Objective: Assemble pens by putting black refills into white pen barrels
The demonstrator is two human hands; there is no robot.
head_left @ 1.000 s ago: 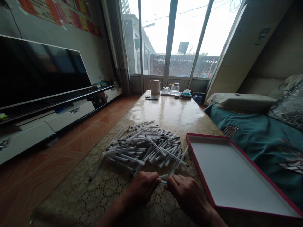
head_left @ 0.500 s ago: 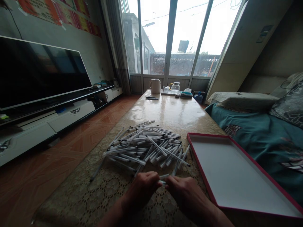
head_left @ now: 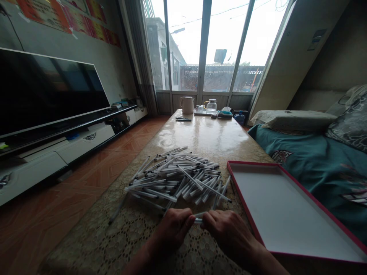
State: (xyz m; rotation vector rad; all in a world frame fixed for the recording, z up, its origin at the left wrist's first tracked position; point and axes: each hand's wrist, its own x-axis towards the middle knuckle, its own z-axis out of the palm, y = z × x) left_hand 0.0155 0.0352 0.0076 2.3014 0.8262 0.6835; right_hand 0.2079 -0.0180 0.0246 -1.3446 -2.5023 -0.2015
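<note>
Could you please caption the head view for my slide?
Left hand and right hand pinch one thin white plastic pen before a heap of white pens, beside a shallow red-rimmed white box.

Dead ahead of my left hand (head_left: 174, 227) & right hand (head_left: 229, 233), the heap of white plastic pens w/ dark tips (head_left: 177, 179) blocks the way. Right: shallow white tray w/ red rim (head_left: 286, 217) just beside it, narrow gap btwn. Left of heap, lace-patterned table cover (head_left: 126, 236) lies bare. Beyond, glossy beige tabletop (head_left: 206, 133) open up to cream kettle (head_left: 187, 105) & glass jug (head_left: 211, 106).
</note>
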